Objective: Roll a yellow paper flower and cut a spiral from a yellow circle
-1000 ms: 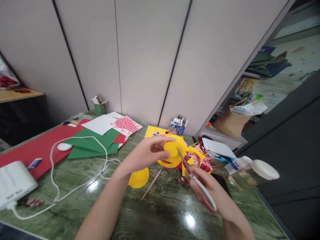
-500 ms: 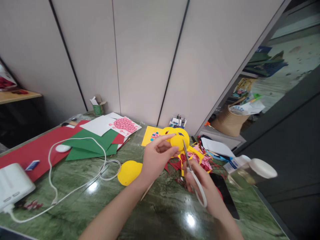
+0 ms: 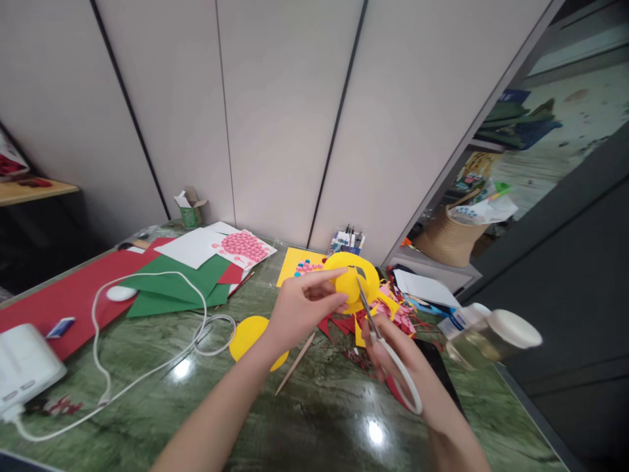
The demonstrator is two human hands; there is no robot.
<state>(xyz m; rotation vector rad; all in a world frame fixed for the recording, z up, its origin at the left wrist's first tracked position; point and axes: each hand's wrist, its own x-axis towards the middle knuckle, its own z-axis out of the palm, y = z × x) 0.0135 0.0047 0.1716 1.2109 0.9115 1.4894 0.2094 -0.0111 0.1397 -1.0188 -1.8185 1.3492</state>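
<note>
- Scissors [image 3: 393, 356] with a white handle sit in the right hand [image 3: 401, 344], right of centre in the lower half of the frame; I see fingers curled around the handle, blades pointing up and to the left.
- Left hand [image 3: 301, 308], near the centre, has a narrow pinch on a yellow paper disc [image 3: 346, 286] between thumb and fingers.
- That disc is just right of centre; from my camera the scissor tips overlap its right side, but I cannot tell whether they bite into it.
- Behind the disc I see a yellow ring-shaped piece [image 3: 371, 265]; whether the two are joined, I cannot make out.
- Yellow rounded paper [image 3: 248, 334] lies on the green marbled tabletop [image 3: 319, 432], lower centre, partly hidden by the left forearm, with a thin wooden stick [image 3: 295, 364] to its right.
- Pink and red scraps [image 3: 400, 314] are heaped beyond the right hand; a clear jar [image 3: 484, 344] with a white lid stands farther right.
- Left side of the frame: red paper [image 3: 73, 282], green paper [image 3: 167, 301] partly over it, a white power block [image 3: 32, 360] and its looping cable [image 3: 204, 301].
- Pale wall panels [image 3: 275, 98] fill the upper middle.
</note>
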